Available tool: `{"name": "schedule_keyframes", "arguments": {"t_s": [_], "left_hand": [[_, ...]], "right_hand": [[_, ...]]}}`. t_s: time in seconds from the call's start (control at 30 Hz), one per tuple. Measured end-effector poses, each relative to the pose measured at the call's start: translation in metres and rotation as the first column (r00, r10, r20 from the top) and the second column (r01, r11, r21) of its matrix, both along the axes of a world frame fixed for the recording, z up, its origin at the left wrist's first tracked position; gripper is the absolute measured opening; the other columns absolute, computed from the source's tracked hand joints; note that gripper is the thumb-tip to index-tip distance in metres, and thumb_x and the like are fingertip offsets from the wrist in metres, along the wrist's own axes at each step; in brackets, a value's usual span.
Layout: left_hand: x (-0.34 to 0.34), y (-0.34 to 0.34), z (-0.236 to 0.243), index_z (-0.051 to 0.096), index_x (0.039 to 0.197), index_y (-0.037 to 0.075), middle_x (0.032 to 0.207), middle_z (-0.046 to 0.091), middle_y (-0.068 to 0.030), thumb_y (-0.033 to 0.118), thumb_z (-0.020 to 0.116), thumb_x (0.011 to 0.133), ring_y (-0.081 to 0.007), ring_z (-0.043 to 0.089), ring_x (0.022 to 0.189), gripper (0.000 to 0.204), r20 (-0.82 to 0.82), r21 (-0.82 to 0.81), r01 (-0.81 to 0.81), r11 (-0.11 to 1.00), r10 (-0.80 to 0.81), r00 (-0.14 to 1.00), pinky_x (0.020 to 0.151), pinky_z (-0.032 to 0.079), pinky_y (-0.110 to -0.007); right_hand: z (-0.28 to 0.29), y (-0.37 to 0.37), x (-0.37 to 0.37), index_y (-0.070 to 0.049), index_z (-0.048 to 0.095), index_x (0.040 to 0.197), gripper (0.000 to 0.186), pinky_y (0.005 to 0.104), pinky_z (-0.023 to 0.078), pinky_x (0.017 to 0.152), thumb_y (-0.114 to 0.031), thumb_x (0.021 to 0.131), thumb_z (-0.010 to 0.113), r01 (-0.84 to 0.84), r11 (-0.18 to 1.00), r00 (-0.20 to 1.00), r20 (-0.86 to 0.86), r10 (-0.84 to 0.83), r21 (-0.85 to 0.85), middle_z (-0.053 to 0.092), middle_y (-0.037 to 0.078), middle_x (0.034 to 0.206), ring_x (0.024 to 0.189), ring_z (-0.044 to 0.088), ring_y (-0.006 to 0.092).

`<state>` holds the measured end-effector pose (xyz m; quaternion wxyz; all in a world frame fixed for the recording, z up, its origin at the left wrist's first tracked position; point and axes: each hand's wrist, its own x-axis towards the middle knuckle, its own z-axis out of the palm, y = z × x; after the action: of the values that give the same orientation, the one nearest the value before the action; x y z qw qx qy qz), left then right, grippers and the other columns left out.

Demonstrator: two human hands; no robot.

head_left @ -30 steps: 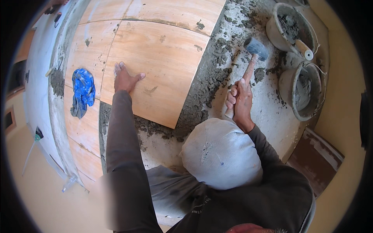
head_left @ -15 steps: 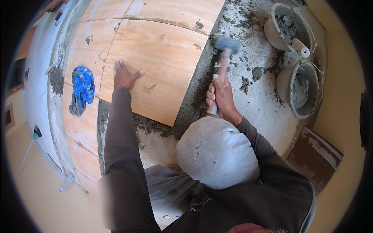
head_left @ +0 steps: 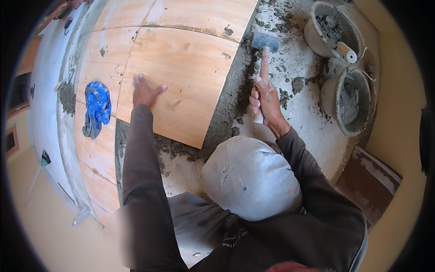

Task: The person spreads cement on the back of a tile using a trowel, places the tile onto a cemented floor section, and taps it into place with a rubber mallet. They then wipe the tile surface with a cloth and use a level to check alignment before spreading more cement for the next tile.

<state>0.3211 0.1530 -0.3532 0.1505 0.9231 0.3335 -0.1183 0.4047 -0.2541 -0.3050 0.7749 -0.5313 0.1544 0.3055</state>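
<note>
My left hand (head_left: pixel 146 92) lies spread on a large tan, wood-patterned floor tile (head_left: pixel 186 68), pressing near its left side with the thumb out to the right. This tile rests on grey mortar (head_left: pixel 226 97), which shows along its right and lower edges. My right hand (head_left: pixel 268 102) is wrapped round the handle of a mallet (head_left: pixel 265 42) with a dark grey-blue head. The mallet's head is up beyond the hand, just right of the tile's edge; whether it touches anything I cannot tell.
Two mortar-smeared buckets stand at the right, a far bucket (head_left: pixel 312 38) and a nearer bucket (head_left: pixel 333 102). A blue, cement-stained cloth (head_left: pixel 96 106) lies on the laid tiles at left. A brown box (head_left: pixel 367 186) leans by the right wall. Another person's hand (head_left: pixel 61 9) shows at the far left.
The mallet has shifted slightly, its head now sharp rather than blurred, and my right hand has moved a little right and nearer. My left hand stays on the tile.
</note>
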Motion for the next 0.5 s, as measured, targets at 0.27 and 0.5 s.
{"name": "schedule_keyframes", "arguments": {"t_s": [0.27, 0.5], "left_hand": [[0.009, -0.003, 0.002, 0.020, 0.162, -0.006, 0.170, 0.013, -0.0292, 0.061, 0.087, 0.073, -0.0420, 0.014, 0.159, 0.130, -0.027, 0.013, 0.015, 1.000, -0.015, 1.000, 0.128, 0.024, -0.047], [0.006, -0.002, 0.007, 0.018, 0.162, -0.007, 0.171, 0.013, -0.0285, 0.059, 0.088, 0.074, -0.0412, 0.013, 0.160, 0.131, -0.036, -0.009, -0.011, 1.000, 0.011, 0.999, 0.128, 0.023, -0.046]], "right_hand": [[-0.004, 0.025, -0.025, -0.013, 0.041, 0.097, 0.029, 0.0266, 0.042, 0.042, -0.034, 0.109, 0.055, -0.067, 0.993, 0.992, -0.104, 0.077, 0.095, 0.045, -0.001, 0.070, 0.050, 0.045, 0.0093], [0.014, -0.010, 0.020, -0.004, 0.051, 0.117, 0.030, 0.0317, 0.046, 0.045, -0.032, 0.107, 0.058, -0.275, 0.846, 0.844, 0.307, 0.440, -0.457, 0.057, 0.006, 0.074, 0.050, 0.053, 0.0119]]}}
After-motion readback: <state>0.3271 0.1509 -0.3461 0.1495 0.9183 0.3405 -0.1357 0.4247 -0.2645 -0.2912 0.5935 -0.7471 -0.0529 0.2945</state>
